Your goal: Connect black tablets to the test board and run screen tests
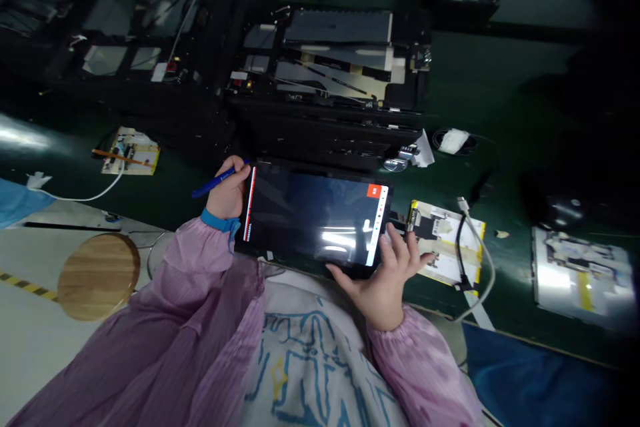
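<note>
A tablet [305, 213] lies in front of me with its screen up and lit, mostly dark, with a red strip on the left and a white icon bar and red square on the right. My left hand [229, 192] is closed at its left edge, a blue pen [220, 181] tucked between thumb and fingers. A blue band [220, 221] circles that wrist. At the tablet's lower right corner is my right hand [387, 273], fingers spread and thumb along the front edge; whether it presses the screen I cannot tell. Right of it lies a board with circuit parts and a cable [445, 240].
Stacked opened black devices [335, 67] stand behind the tablet, with more stacks [135, 27] at the left. Another circuit board [133, 151] with a white cable lies left. A coiled black cable [455, 141] and a silvery panel [583, 277] are at right. A wooden stool [99, 277] stands lower left.
</note>
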The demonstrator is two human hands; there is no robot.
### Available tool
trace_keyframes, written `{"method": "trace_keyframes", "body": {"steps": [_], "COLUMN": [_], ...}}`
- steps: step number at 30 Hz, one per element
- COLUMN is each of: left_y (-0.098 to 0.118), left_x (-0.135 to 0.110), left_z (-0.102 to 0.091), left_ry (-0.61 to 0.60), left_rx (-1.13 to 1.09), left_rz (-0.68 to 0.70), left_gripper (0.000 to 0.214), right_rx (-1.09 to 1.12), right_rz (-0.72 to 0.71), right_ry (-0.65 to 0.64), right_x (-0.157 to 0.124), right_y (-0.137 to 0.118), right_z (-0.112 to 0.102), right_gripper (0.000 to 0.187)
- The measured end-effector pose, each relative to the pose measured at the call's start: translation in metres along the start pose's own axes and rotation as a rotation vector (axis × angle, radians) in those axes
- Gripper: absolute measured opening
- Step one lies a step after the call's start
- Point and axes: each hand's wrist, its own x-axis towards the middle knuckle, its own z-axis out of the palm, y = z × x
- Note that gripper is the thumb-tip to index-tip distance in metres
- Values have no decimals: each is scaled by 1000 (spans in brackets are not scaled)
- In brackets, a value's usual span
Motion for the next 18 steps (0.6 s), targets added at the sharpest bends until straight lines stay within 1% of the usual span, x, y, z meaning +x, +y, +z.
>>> {"method": "trace_keyframes", "body": {"steps": [4,8,11,14,18], "left_y": [0,0,1,1,1], "left_x": [0,0,1,1,3], "left_z": [0,0,0,0,0], "left_ry": [2,-7,-3,-5,-1], "left_rx": [15,17,19,22,49], "left_rz": [-3,-1,5,19,17], "left_gripper": [26,24,25,24,24], "right_rx": [48,166,252,281,245], "right_rz": [23,57,109,148,133], "right_ry": [-10,27,39,34,41], "right_x": [0,-1,-1,-1,-1], "right_y": [1,4,8,9,4], "right_z": [-1,-4,-4,-3,-1], "right_gripper": [92,75,67,64,64]}}
